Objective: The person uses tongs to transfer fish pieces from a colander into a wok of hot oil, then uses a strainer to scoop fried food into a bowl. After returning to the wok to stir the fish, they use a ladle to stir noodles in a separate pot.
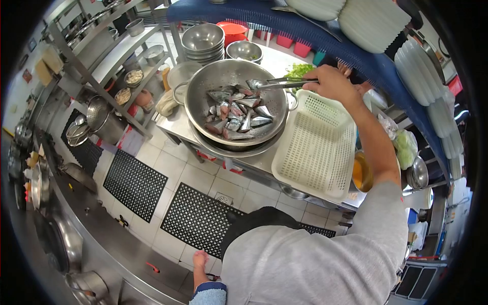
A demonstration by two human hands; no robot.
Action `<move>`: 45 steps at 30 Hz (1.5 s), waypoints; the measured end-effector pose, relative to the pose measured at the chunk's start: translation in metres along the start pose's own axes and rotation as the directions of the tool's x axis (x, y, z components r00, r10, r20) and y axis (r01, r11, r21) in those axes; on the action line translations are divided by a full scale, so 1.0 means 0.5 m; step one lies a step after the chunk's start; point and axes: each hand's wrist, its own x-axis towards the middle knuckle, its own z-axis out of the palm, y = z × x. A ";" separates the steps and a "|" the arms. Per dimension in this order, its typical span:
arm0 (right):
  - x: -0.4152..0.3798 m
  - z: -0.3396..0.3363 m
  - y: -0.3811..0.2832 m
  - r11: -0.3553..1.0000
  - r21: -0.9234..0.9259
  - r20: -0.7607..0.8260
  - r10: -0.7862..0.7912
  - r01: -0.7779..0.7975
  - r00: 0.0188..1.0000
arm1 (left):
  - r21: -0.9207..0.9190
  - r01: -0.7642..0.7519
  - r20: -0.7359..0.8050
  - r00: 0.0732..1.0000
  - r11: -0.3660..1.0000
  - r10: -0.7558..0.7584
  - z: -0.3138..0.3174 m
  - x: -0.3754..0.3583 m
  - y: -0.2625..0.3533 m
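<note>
The right hand (333, 84) is pinching 1 pair of steel tongs (290, 83), whose long axis is running leftward from the fingers, over the rim of the 2-handled steel bowl (201, 81) on the worktop (168, 124); the cut fish pieces (239, 113) are lying inside, left of that nearer hand, the white perforated basket (315, 145) sitting just right of the bowl; the left hand (201, 258) is hanging low, well apart, its grip impossible to tell

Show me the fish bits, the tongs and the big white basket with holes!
Fish bits (261, 121): head view, on a silvery piece, right side of the pile.
Tongs (285, 80): head view, on the upper metal arm.
White basket (311, 147): head view, on its holey bottom.
</note>
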 end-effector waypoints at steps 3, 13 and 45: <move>-0.006 0.013 0.017 0.995 0.053 -0.038 -0.080 0.081 0.996 | -0.049 -0.078 -0.061 0.995 0.996 0.075 0.016 -0.033 0.014; 0.032 0.071 0.092 0.952 0.143 -0.088 -0.260 0.270 0.962 | -0.286 -0.221 -0.248 0.957 0.932 0.151 0.208 -0.273 -0.295; -0.046 0.110 -0.067 0.627 0.246 -0.127 -0.735 0.739 0.666 | -0.097 -0.057 -0.363 0.931 0.994 0.018 0.937 -0.781 -1.196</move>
